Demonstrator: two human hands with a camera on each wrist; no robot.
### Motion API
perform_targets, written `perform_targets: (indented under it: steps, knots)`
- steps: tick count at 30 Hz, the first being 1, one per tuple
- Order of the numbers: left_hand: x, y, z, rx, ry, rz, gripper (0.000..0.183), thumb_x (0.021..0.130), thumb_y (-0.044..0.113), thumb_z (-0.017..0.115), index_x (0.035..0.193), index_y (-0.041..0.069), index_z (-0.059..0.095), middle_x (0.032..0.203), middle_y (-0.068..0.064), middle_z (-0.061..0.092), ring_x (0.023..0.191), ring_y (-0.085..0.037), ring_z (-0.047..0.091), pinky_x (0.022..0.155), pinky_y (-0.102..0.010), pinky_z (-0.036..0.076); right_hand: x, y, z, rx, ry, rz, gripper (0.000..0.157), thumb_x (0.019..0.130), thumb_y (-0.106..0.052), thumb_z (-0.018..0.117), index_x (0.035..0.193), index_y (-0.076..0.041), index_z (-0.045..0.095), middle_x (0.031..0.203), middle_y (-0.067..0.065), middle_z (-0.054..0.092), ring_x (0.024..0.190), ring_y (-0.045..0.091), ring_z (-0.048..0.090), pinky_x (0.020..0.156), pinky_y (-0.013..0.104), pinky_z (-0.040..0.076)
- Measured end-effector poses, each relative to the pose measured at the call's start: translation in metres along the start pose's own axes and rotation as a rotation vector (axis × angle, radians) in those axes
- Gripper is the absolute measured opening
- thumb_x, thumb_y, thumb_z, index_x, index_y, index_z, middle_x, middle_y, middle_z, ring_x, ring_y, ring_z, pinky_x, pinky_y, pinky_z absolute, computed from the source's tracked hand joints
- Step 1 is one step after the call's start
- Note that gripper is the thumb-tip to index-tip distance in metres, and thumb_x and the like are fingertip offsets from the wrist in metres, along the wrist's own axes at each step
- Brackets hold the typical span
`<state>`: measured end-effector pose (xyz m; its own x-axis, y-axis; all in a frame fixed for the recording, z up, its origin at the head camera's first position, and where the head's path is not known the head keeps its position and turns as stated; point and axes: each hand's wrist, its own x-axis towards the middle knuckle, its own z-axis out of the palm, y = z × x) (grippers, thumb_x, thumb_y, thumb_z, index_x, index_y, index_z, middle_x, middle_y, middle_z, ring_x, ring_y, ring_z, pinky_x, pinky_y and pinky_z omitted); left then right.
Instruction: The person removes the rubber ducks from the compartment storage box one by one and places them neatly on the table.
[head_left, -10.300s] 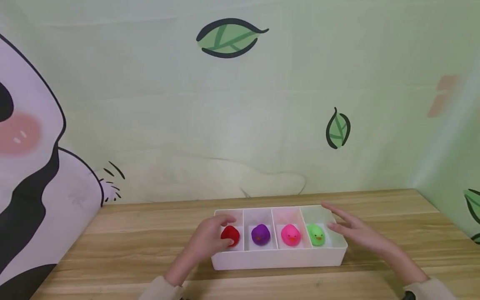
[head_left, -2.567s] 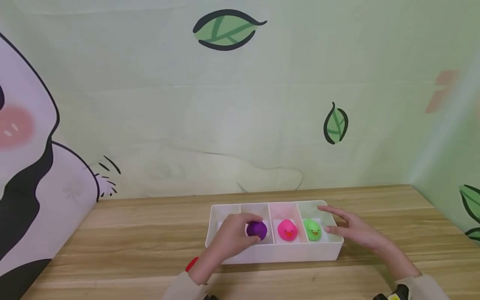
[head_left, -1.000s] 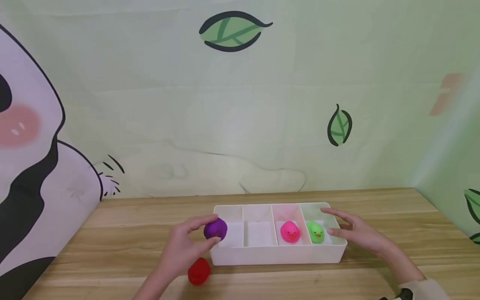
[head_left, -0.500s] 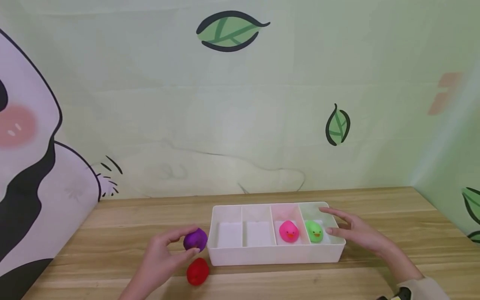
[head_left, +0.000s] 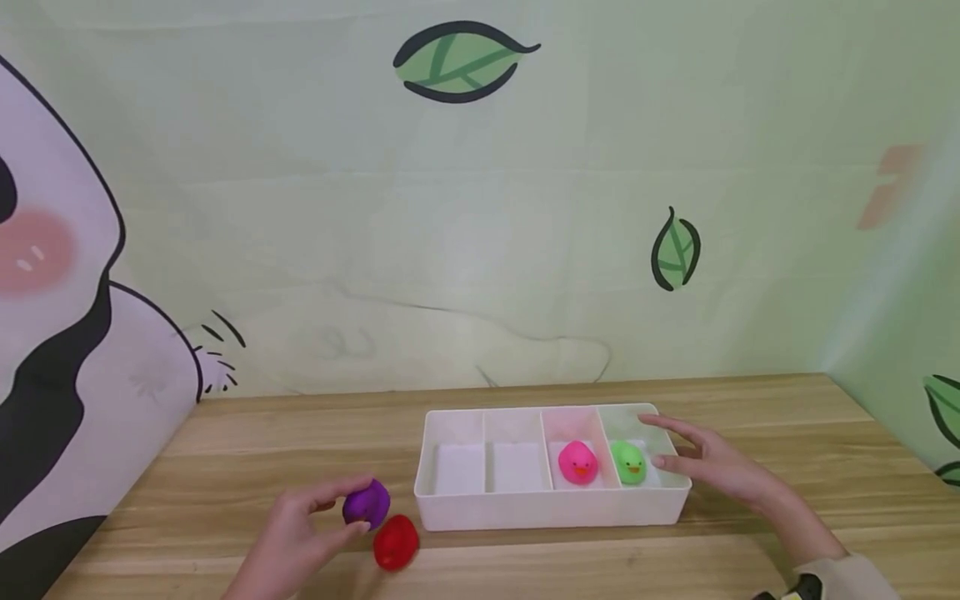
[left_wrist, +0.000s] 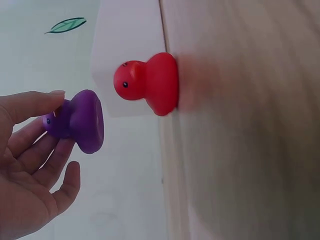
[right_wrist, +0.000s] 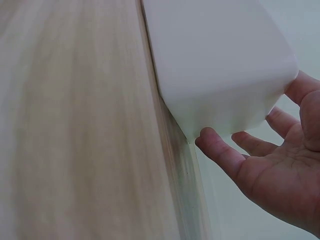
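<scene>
My left hand [head_left: 288, 533] pinches a purple rubber duck [head_left: 367, 504] between thumb and fingers, left of the box. In the left wrist view, the purple duck [left_wrist: 82, 122] hangs tilted above the table, its flat base turned toward the tabletop. Close beside it a red rubber duck [head_left: 396, 543] stands on the table at the box's front left corner. My right hand [head_left: 720, 462] rests with spread, fairly straight fingers at the right end of the white four-part box [head_left: 551, 510]. In the right wrist view, the fingertips [right_wrist: 210, 137] are right at the box's end wall.
A pink rubber duck [head_left: 577, 463] sits in the third compartment from the left, a green one [head_left: 628, 462] in the rightmost. The two left compartments show bare floors. Behind the wooden table [head_left: 285, 433] hangs a pale green backdrop [head_left: 300, 208] with printed leaves and a panda.
Earlier, the red and purple ducks were in the two left compartments. The red duck now stands on the table; my left hand has carried the purple one out, leftward and down. The right hand stays put.
</scene>
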<state>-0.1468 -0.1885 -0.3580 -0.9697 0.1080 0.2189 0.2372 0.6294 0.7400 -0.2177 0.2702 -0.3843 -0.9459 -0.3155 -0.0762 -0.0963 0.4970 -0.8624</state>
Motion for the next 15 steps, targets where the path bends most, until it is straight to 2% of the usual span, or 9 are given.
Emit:
perform_targets:
  steps: [4, 8, 11, 15]
  knots:
    - [-0.003, -0.006, -0.002, 0.021, -0.025, -0.066, 0.039, 0.066, 0.001, 0.078, 0.103, 0.009, 0.069, 0.104, -0.005, 0.067, 0.098, -0.022, 0.06, 0.086, -0.042, 0.048, 0.0, -0.001, 0.001, -0.006, 0.002, 0.002, 0.061, 0.088, -0.025, 0.059, 0.141, -0.008, 0.032, 0.146, 0.029, 0.01, 0.122, 0.058, 0.022, 0.09, 0.063, 0.035]
    - [-0.006, -0.015, -0.004, 0.06, -0.045, -0.063, 0.037, 0.065, 0.004, 0.079, 0.101, 0.009, 0.07, 0.102, -0.006, 0.068, 0.094, -0.021, 0.061, 0.083, -0.039, 0.049, 0.0, -0.001, 0.001, 0.0, 0.002, 0.005, 0.061, 0.088, -0.025, 0.059, 0.141, -0.009, 0.032, 0.147, 0.029, 0.009, 0.123, 0.058, 0.021, 0.09, 0.063, 0.035]
    - [-0.006, -0.021, -0.005, 0.071, -0.091, -0.052, 0.038, 0.065, 0.005, 0.079, 0.102, 0.008, 0.069, 0.101, -0.008, 0.068, 0.091, -0.02, 0.061, 0.08, -0.038, 0.049, 0.0, 0.0, 0.0, 0.005, 0.0, 0.0, 0.061, 0.088, -0.025, 0.058, 0.141, -0.008, 0.032, 0.147, 0.029, 0.009, 0.123, 0.059, 0.02, 0.09, 0.063, 0.036]
    - [-0.004, -0.027, -0.006, 0.065, -0.156, -0.081, 0.04, 0.064, 0.004, 0.078, 0.103, 0.005, 0.068, 0.1, -0.011, 0.067, 0.09, -0.023, 0.06, 0.078, -0.04, 0.05, -0.001, 0.0, 0.0, -0.001, -0.001, -0.007, 0.061, 0.089, -0.024, 0.058, 0.141, -0.008, 0.032, 0.146, 0.029, 0.009, 0.123, 0.059, 0.02, 0.09, 0.063, 0.035]
